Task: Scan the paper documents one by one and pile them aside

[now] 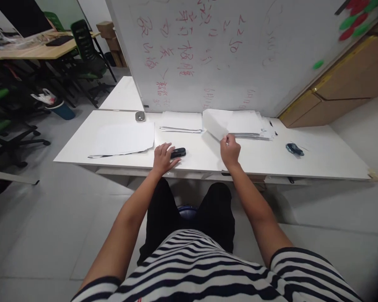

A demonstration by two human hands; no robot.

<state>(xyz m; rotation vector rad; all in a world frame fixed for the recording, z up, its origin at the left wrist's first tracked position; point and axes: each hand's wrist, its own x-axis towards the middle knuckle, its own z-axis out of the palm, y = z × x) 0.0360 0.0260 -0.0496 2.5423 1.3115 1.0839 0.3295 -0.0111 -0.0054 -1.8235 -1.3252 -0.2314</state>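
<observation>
My right hand pinches the near corner of a white paper sheet. The sheet is lifted and bent at the left side of the right-hand paper stack. My left hand lies at the left end of a black stapler, its fingers apart on the far side and its thumb on the near side. That end of the stapler is partly hidden by the fingers. Left of the lifted sheet lies another paper stack. A wider pile of paper rests farther left on the white table.
Behind the papers stands a whiteboard with red writing. A small silver-grey object sits near its left foot. A dark blue object, perhaps another stapler, lies at the right. Cardboard leans at the back right. My knees are under the table's front edge.
</observation>
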